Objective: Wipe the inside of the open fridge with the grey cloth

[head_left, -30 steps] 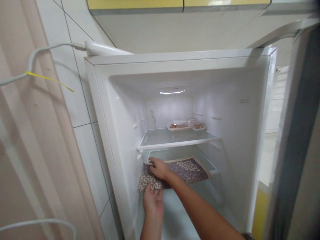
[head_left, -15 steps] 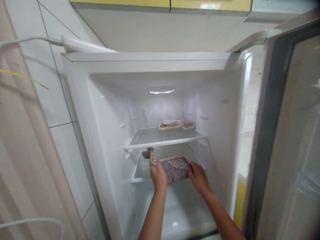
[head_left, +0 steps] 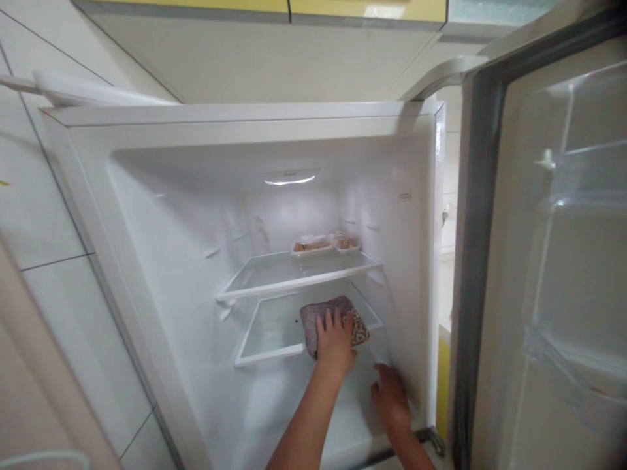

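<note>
A folded grey-brown cloth (head_left: 310, 321) with a pale scroll pattern at one end lies over the front part of the lower glass shelf (head_left: 274, 324) inside an open fridge. My left hand (head_left: 336, 344) rests on top of the cloth, its fingers spread and laid flat against it. To the right and lower, my right hand (head_left: 390, 397) is apart from the cloth, with its fingers loosely bent and nothing visible in them. A small dark speck (head_left: 296, 321) shows on the shelf just left of the cloth.
Two wrapped food trays (head_left: 312, 246) stand at the back of the upper glass shelf (head_left: 284, 271). The fridge door (head_left: 475, 261) with clear door bins (head_left: 578, 372) stands open at the right. Tiled wall (head_left: 49, 196) runs along the left, and yellow cabinets (head_left: 367, 8) hang above.
My right hand has let go of the cloth and drawn back lower. The cloth has turned over and my left hand now lies on it. My view has shifted right.
</note>
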`<state>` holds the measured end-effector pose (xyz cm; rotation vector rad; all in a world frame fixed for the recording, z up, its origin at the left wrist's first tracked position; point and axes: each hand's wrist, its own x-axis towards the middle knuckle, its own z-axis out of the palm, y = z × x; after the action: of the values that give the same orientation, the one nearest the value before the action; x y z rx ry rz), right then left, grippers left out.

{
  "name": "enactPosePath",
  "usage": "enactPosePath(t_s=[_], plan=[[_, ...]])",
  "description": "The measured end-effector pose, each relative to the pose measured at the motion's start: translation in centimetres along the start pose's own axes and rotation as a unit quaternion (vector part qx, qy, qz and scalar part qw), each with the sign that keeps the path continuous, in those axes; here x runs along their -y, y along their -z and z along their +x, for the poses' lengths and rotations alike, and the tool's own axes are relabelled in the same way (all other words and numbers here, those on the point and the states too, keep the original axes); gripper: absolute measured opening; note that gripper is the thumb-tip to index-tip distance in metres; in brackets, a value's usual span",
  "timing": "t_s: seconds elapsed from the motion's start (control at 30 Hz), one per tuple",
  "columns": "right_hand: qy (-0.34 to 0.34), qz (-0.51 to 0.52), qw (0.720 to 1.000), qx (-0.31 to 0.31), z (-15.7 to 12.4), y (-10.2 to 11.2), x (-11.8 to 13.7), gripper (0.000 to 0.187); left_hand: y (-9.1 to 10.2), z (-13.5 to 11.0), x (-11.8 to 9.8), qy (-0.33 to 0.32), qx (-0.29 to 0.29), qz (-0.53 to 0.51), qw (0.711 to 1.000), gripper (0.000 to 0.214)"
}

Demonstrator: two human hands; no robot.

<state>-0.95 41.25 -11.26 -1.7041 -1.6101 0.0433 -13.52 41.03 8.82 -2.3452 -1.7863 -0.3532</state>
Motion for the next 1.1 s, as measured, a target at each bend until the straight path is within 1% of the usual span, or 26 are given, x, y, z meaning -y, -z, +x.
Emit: enactPosePath(t_s=[0.03,0.1,0.17,0.23,0.27,0.33,0.37,0.4,0.43,0.47,0.53,0.6,0.67,0.77,0.83,0.93,1.03,1.1], plan=[[0.0,-0.029,0.999,0.033,-0.3,0.0,0.2,0.053,0.1,-0.3,0.5,0.008,-0.011,-0.002,1.0,0.076],[0.011,-0.077,0.994,0.08,-0.8,0.2,0.9,0.052,0.2,-1.0,1.6,0.003,-0.038,-0.048,0.998,0.064],[0.017,-0.109,0.989,0.101,-1.1,0.6,1.6,0.05,0.5,-2.0,3.3,-0.023,-0.061,-0.124,0.99,0.062],[0.016,-0.124,0.986,0.113,-1.3,1.0,2.1,0.049,1.1,-3.1,5.8,-0.029,-0.073,-0.201,0.977,0.062],[0.014,-0.128,0.985,0.118,-1.4,1.2,2.3,0.048,1.5,-3.7,7.4,-0.012,-0.08,-0.235,0.969,0.062],[0.015,-0.134,0.983,0.126,-1.4,1.5,2.5,0.048,2.3,-4.8,10.8,0.06,-0.109,-0.28,0.952,0.057],[0.018,-0.137,0.982,0.128,-1.5,1.6,2.5,0.048,2.7,-5.4,12.5,0.102,-0.118,-0.283,0.946,0.055],[0.02,-0.141,0.981,0.13,-1.5,1.6,2.6,0.048,3.0,-5.8,14.0,0.13,-0.125,-0.276,0.944,0.052],[0.02,-0.146,0.981,0.13,-1.6,1.6,2.7,0.048,3.3,-6.1,15.2,0.145,-0.13,-0.263,0.945,0.049],[0.018,-0.151,0.98,0.129,-1.7,1.6,2.7,0.048,3.5,-6.3,16.0,0.156,-0.13,-0.249,0.947,0.047],[0.013,-0.158,0.98,0.123,-1.9,1.4,2.9,0.05,3.7,-6.3,16.4,0.161,-0.109,-0.21,0.958,0.048],[0.007,-0.158,0.981,0.116,-2.0,1.1,3.2,0.05,3.7,-5.7,15.5,0.157,-0.071,-0.177,0.969,0.055],[0.0,-0.152,0.982,0.109,-2.0,1.0,3.4,0.05,3.6,-4.6,13.6,0.144,-0.031,-0.163,0.976,0.061],[-0.008,-0.15,0.984,0.092,-1.9,0.9,3.6,0.049,3.3,-2.7,10.2,0.112,0.014,-0.171,0.979,0.061],[-0.006,-0.156,0.985,0.077,-2.0,0.8,3.7,0.048,3.0,-1.3,7.5,0.074,0.048,-0.168,0.982,0.06],[0.007,-0.166,0.984,0.064,-2.2,0.5,3.6,0.048,2.2,0.9,3.4,0.02,0.114,-0.115,0.987,0.064],[0.016,-0.168,0.984,0.059,-2.2,0.0,3.3,0.048,1.1,3.1,-0.3,-0.008,0.142,-0.091,0.986,0.07],[0.015,-0.165,0.985,0.056,-2.1,-0.2,3.1,0.047,0.5,4.2,-1.8,-0.02,0.146,-0.09,0.985,0.071]])
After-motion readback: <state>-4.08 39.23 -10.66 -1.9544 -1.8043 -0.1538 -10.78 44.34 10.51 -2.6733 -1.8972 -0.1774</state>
